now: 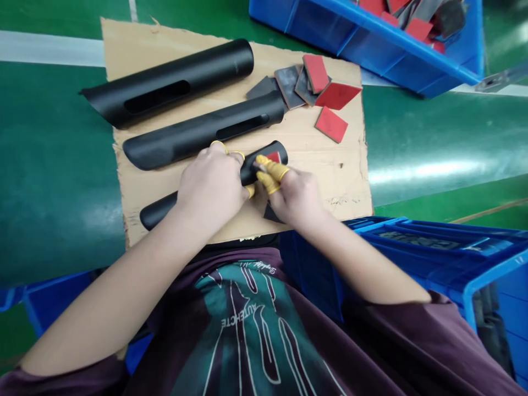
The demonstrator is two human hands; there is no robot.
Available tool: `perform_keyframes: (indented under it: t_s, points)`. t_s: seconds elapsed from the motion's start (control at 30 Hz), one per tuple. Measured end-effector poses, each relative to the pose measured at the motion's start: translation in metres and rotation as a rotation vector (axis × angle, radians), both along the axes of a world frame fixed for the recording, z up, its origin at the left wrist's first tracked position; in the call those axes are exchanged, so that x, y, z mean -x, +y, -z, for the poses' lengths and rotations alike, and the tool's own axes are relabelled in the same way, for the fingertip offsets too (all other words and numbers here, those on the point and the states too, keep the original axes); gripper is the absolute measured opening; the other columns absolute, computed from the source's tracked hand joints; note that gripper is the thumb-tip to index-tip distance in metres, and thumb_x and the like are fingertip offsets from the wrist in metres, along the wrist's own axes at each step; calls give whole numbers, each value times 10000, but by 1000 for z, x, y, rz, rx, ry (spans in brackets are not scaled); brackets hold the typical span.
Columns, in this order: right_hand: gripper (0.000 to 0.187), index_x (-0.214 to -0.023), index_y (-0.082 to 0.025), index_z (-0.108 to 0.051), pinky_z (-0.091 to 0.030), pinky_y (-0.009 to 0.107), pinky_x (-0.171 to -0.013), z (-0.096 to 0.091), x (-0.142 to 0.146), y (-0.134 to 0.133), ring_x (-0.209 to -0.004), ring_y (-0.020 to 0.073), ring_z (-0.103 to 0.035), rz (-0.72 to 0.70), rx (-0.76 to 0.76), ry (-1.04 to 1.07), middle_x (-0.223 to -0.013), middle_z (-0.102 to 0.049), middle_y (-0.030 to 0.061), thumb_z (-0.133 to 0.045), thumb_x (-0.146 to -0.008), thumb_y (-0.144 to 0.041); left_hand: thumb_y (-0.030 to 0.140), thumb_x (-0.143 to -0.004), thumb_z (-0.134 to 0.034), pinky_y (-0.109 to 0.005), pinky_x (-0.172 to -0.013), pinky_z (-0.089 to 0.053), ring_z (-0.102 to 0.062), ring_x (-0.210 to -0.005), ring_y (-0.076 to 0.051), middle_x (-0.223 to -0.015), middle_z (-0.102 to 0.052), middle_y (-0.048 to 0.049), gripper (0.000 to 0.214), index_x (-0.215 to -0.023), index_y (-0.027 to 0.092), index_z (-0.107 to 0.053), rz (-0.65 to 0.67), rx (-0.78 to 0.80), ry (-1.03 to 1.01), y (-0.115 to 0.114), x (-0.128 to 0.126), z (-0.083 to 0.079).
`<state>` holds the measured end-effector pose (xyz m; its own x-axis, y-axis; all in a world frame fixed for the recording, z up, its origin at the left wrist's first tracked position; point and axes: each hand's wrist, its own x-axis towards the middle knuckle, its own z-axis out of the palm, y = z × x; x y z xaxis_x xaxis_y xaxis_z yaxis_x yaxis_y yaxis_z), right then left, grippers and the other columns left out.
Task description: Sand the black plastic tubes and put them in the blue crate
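Note:
A short black plastic tube (159, 210) with a slanted end lies nearest me on a cardboard sheet (322, 165). My left hand (212, 181), in yellow finger cots, is wrapped over its middle. At the tube's right end my right hand (291, 190) pinches a small red-faced pad (274, 158) against the surface; the fingers hide part of it. Beyond lie two more black tubes with slots, the middle one (193, 132) and the far one (177, 82). A dark flat piece (272, 213) shows partly under my right hand.
Several red and dark pads (315, 74) are heaped at the sheet's upper right, with one loose red pad (331, 124) nearer. A blue bin (371, 49) of pads stands at the back right. Another blue crate (416, 236) sits by my right arm.

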<state>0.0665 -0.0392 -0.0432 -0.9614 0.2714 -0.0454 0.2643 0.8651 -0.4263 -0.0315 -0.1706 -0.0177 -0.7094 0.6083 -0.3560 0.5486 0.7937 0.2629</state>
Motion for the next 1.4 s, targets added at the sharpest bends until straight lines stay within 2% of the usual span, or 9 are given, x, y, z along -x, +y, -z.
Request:
perform_keyframes:
  t_s: [0.3,0.43,0.57,0.73,0.87,1.0,1.17,1.3,1.4]
  points:
    - [448,-1325,-163,-682,-612,404,-838,4,1,0,-887,258,-754,29,-57,17,-1067,-793,132,-423,-996,-321,305,-794,-675,-407,-820,-530,-616,-1108,-348,-1161,-602,-139,370,-1140,173,-683,10,-18,15,1,-2,0]
    - [479,-1305,-132,-688,-604,431,-841,1,5,2,-900,279,-753,125,-88,35,-1055,-786,164,-366,-1008,-324,311,-795,-684,-396,-805,-529,-612,-1094,-332,-1156,-602,-131,362,-1136,192,-686,1,-8,12,1,-1,-2]
    - [459,-1348,-168,-665,-599,410,-855,-1,8,-1,-913,268,-754,3,-70,-38,-1037,-786,133,-404,-1005,-326,316,-807,-667,-386,-836,-530,-612,-1115,-329,-1179,-601,-138,391,-1174,181,-673,11,-10,-1,1,-1,-2]
    - [476,-1361,-134,-648,-597,399,-845,0,7,-1,-933,271,-752,115,-115,-9,-1060,-776,155,-354,-1023,-293,327,-781,-699,-389,-848,-533,-617,-1108,-331,-1158,-601,-119,378,-1139,207,-689,-2,-5,-4,1,0,0]
    - [459,-1370,-167,-649,-603,399,-834,3,4,-1,-898,263,-751,5,-91,-53,-1073,-779,136,-405,-1011,-317,306,-790,-664,-421,-847,-536,-630,-1092,-355,-1140,-609,-147,380,-1142,164,-689,12,-38,-14,1,1,-1]
    - [490,-1391,-161,-626,-589,419,-870,2,6,4,-975,280,-746,117,-139,-32,-1096,-772,151,-334,-1035,-329,342,-770,-701,-386,-825,-533,-642,-1057,-322,-1110,-612,-106,359,-1099,199,-703,-12,-27,0,1,2,1]
    - [469,-1390,-175,-633,-593,399,-886,1,7,2,-964,263,-752,0,-57,-40,-1165,-768,130,-402,-1005,-312,326,-766,-712,-403,-841,-537,-634,-1075,-334,-1129,-611,-126,403,-1148,196,-698,-13,-28,-2,1,3,2]
    - [479,-1369,-182,-651,-597,419,-867,0,7,4,-955,277,-749,93,-78,10,-1104,-782,132,-355,-1019,-324,324,-777,-696,-415,-838,-540,-643,-1054,-332,-1110,-611,-122,359,-1108,185,-710,-12,-39,-7,0,2,-1]
    - [497,-1376,-151,-643,-603,407,-851,2,6,2,-935,275,-751,36,-60,-21,-1074,-783,142,-371,-1010,-348,284,-789,-672,-411,-836,-540,-640,-1080,-341,-1134,-613,-139,377,-1145,162,-696,3,-42,-17,0,2,-3]
